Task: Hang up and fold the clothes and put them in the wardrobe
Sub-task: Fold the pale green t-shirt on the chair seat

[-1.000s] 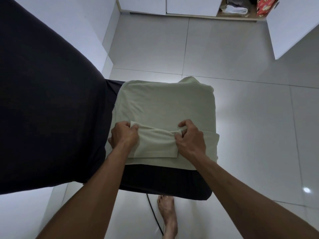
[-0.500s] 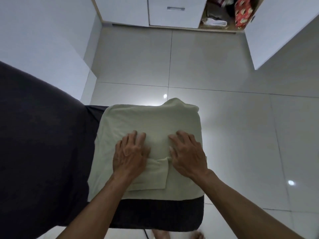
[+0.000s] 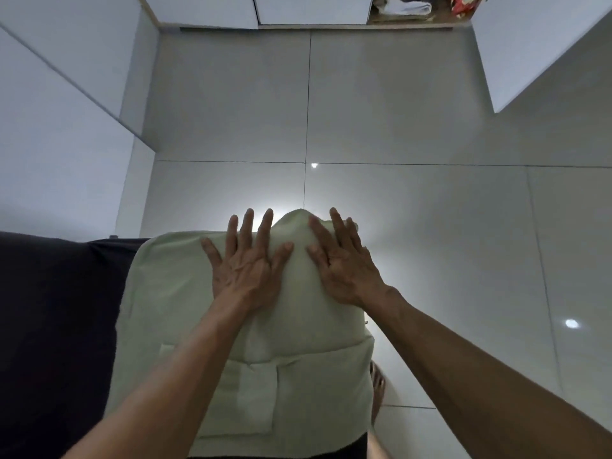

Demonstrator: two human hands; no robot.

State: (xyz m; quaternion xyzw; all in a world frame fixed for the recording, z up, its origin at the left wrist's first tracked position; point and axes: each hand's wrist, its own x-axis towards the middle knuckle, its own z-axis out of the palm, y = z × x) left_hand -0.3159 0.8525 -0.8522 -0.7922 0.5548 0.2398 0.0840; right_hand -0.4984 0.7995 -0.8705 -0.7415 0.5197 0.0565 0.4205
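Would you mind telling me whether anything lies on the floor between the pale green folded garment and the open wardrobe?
Nothing visible does. Both the left hand and right hand press flat on the pale green folded garment, and the grey tiled floor runs bare up to the open wardrobe compartment, whose white door swings aside.

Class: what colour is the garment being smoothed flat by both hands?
Pale green garment, plain, seen in the head view.

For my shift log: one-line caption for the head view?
Both hands, left and right, press flat on a folded pale green garment lying on a dark surface, wardrobe open beyond.
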